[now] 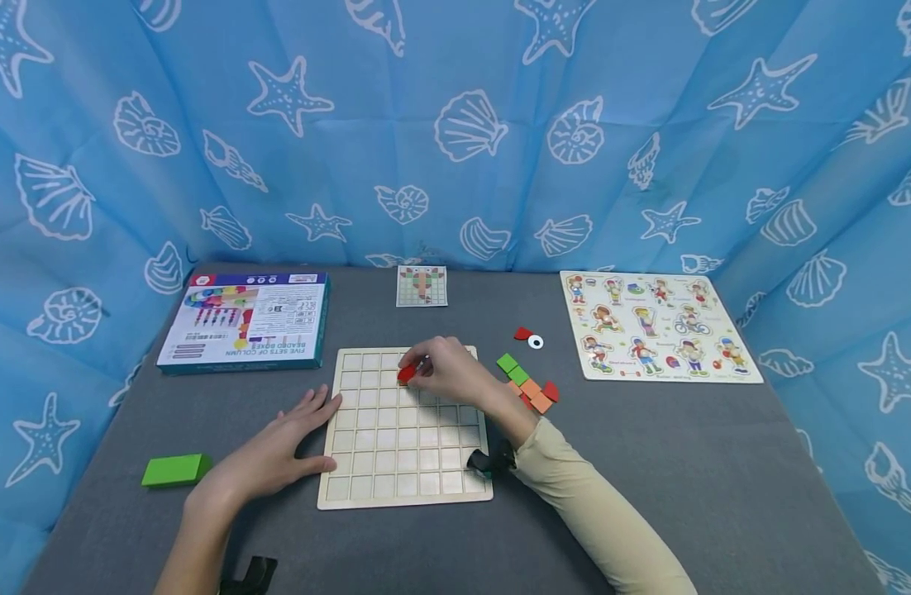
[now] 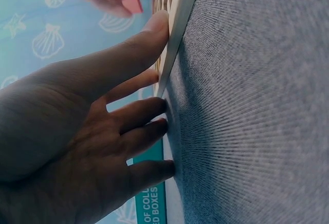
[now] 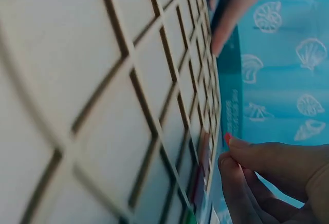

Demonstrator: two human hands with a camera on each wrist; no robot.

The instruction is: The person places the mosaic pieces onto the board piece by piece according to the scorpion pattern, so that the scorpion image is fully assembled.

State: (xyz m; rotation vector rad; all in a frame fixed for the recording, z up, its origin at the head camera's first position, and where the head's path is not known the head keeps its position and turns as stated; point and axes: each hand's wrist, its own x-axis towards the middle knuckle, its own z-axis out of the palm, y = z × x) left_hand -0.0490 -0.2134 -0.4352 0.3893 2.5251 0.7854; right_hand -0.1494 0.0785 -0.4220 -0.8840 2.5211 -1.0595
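Note:
A small red piece (image 1: pixel 407 374) is pinched between the thumb and fingers of my right hand (image 1: pixel 453 373), over the upper middle of a wooden grid board (image 1: pixel 396 483). In the left wrist view the red piece (image 2: pixel 132 4) shows one flat side, while in the right wrist view only a red tip (image 3: pixel 228 137) sticks out past the thumb. My left hand (image 1: pixel 273 453) lies at the board's left edge with fingers spread, the thumb (image 2: pixel 157 23) touching the rim. Right of the board are loose green pieces (image 1: pixel 512 368), orange pieces (image 1: pixel 536 394) and a red piece (image 1: pixel 550 391).
Behind the board lies a small pattern card (image 1: pixel 422 286). A boxed set (image 1: pixel 245 321) stands back left, a green block (image 1: pixel 176 470) front left, and a picture puzzle board (image 1: pixel 658 326) back right. A white eye disc (image 1: pixel 536 341) sits beside another red piece (image 1: pixel 523 334).

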